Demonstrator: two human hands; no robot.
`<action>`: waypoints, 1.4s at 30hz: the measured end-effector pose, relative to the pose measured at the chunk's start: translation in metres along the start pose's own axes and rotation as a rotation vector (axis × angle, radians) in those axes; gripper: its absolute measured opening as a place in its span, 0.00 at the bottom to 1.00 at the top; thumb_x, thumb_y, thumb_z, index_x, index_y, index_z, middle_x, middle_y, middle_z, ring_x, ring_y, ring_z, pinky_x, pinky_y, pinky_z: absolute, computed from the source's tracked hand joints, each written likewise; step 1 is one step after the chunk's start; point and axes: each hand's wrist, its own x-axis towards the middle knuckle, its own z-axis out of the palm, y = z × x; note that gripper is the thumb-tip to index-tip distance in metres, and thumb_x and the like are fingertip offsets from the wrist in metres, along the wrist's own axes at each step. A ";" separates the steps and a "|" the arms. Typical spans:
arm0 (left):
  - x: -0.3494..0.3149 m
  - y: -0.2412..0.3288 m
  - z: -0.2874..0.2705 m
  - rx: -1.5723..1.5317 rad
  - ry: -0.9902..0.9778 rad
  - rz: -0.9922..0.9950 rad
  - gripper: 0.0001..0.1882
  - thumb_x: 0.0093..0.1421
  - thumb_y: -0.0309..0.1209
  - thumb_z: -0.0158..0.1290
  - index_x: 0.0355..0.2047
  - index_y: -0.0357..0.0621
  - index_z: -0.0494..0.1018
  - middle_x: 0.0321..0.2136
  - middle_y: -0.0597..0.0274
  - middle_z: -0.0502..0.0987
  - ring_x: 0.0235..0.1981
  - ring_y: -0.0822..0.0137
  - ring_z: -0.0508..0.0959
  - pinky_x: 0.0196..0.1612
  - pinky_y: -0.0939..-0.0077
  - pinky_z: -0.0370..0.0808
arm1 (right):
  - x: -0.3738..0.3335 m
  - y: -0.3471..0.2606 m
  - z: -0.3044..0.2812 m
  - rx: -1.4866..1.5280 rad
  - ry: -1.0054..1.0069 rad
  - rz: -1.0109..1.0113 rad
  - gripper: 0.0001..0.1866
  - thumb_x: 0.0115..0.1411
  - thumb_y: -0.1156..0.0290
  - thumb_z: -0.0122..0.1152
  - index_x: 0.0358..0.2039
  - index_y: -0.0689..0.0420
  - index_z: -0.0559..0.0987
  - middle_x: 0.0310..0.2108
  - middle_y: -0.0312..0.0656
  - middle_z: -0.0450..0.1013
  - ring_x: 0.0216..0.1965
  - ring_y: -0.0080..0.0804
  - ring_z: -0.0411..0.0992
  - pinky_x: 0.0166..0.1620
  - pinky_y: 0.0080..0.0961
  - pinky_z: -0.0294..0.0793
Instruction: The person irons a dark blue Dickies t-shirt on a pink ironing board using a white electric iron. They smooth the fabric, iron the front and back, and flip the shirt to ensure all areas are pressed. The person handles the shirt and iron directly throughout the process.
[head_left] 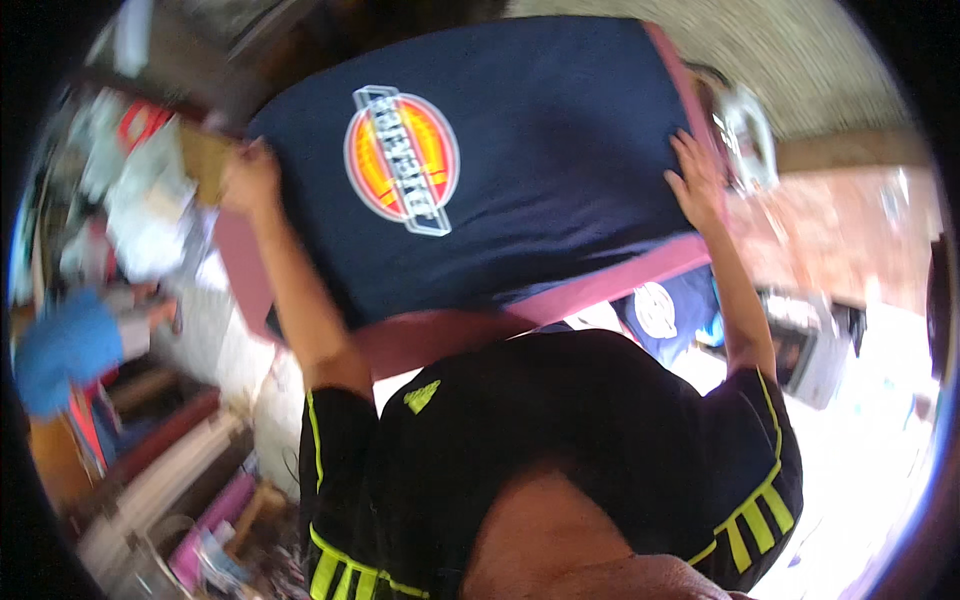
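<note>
one navy shirt [540,170] on one pink board [430,335], left hand [250,178] and right hand [697,180] each gripping an edge.

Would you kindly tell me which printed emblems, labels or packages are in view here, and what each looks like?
Emblem: middle of the navy shirt held between both hands; oval, orange and yellow, with a white slanted band.
Second emblem: on a blue garment below the pink board; round, mostly white.
Red packet: upper left in the clutter; too blurred to describe.
</note>
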 end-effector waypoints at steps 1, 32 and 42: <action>0.000 0.007 -0.001 -0.064 0.048 0.011 0.21 0.59 0.53 0.56 0.37 0.51 0.83 0.37 0.55 0.84 0.41 0.51 0.83 0.44 0.52 0.78 | -0.004 0.002 -0.001 -0.026 -0.022 0.049 0.31 0.64 0.56 0.57 0.66 0.50 0.65 0.70 0.43 0.57 0.70 0.49 0.53 0.70 0.47 0.51; -0.330 0.338 -0.035 -0.222 -0.167 1.167 0.35 0.60 0.55 0.53 0.63 0.51 0.66 0.66 0.57 0.62 0.67 0.49 0.59 0.62 0.34 0.56 | 0.118 0.006 0.041 0.144 0.091 -0.124 0.38 0.67 0.46 0.48 0.67 0.62 0.61 0.70 0.52 0.54 0.71 0.56 0.49 0.71 0.51 0.46; -0.379 0.293 -0.071 -0.415 -0.379 1.263 0.38 0.54 0.58 0.56 0.61 0.55 0.69 0.67 0.48 0.59 0.68 0.41 0.56 0.64 0.30 0.54 | -0.032 0.012 -0.004 0.053 -0.076 -0.080 0.34 0.66 0.59 0.53 0.70 0.51 0.58 0.72 0.40 0.52 0.72 0.51 0.49 0.70 0.52 0.48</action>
